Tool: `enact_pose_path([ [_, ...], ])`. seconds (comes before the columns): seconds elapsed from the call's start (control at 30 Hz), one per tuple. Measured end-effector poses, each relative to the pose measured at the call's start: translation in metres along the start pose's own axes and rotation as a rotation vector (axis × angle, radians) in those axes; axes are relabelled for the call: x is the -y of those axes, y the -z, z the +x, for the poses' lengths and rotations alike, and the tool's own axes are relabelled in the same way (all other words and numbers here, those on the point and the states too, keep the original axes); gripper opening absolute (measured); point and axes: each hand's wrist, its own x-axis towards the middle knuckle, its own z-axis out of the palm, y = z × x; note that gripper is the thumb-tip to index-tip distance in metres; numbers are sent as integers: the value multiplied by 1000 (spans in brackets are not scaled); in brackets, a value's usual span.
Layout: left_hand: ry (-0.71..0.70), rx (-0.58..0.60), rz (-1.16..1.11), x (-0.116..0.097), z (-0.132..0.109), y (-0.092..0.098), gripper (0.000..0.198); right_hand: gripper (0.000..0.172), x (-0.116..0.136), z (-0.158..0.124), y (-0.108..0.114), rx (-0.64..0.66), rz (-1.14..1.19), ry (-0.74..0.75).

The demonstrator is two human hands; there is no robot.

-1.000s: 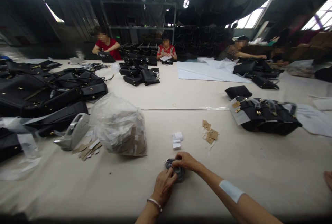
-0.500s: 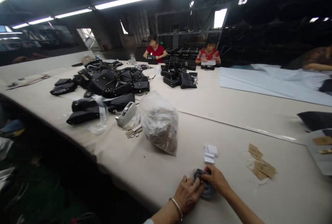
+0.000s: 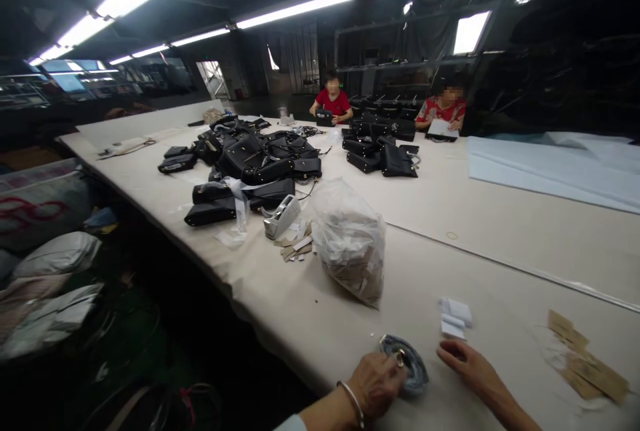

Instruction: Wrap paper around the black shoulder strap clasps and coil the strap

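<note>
A coiled blue-grey strap (image 3: pixel 413 366), denim-like and with a gold-coloured metal ring, lies on the table near its front edge. My left hand (image 3: pixel 377 381), with a bangle at the wrist, is closed on the coil's left side by the ring. Just right of the coil, apart from it, my right hand (image 3: pixel 465 361) hovers with its thumb and fingers parted and nothing visible in them. Beyond its fingertips lie folded white paper slips (image 3: pixel 454 318).
A clear plastic bag (image 3: pixel 350 244) of paper scraps stands ahead, beside a tape dispenser (image 3: pixel 283 216). Black handbags (image 3: pixel 255 158) are heaped farther off. Brown paper tags (image 3: pixel 587 358) lie at right. Two people in red sit across the table (image 3: pixel 430 258).
My right hand has let go of the coiled strap and moved right. My left hand stays on it. The view has turned left, so the scene sits farther right.
</note>
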Motion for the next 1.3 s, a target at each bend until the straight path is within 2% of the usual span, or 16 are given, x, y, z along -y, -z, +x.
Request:
enact_pose_path([
  [0.1, 129, 13, 31, 36, -44, 29, 14, 33, 41, -8, -27, 101, 36, 77],
  [0.2, 277, -22, 90, 79, -88, 59, 20, 36, 113, -11, -70, 209, 48, 266],
  [0.27, 339, -62, 127, 109, -115, 77, 26, 38, 169, -4, -102, 229, 64, 352],
  [0.4, 380, -134, 236, 169, -156, 111, 31, 35, 267, 34, -156, 236, 97, 445],
  [0.5, 397, -173, 303, 210, -177, 132, 32, 35, 312, 71, -185, 196, 101, 400],
  [0.6, 429, -185, 326, 244, -195, 145, 34, 45, 328, 102, -204, 110, 87, 269],
  [0.7, 435, -179, 315, 266, -208, 147, 33, 56, 327, 120, -212, 15, 60, 147],
  [0.9, 481, -167, 252, 279, -209, 137, 39, 59, 323, 140, -202, -143, -50, 17],
  [0.97, 497, -150, 227, 279, -207, 134, 39, 56, 326, 148, -198, -154, -98, 40],
  [1.1, 489, -173, 256, 280, -206, 131, 36, 50, 340, 165, -202, -109, -182, 175],
  [1.3, 511, -182, 311, 279, -202, 133, 35, 53, 354, 177, -210, -70, -252, 279],
])
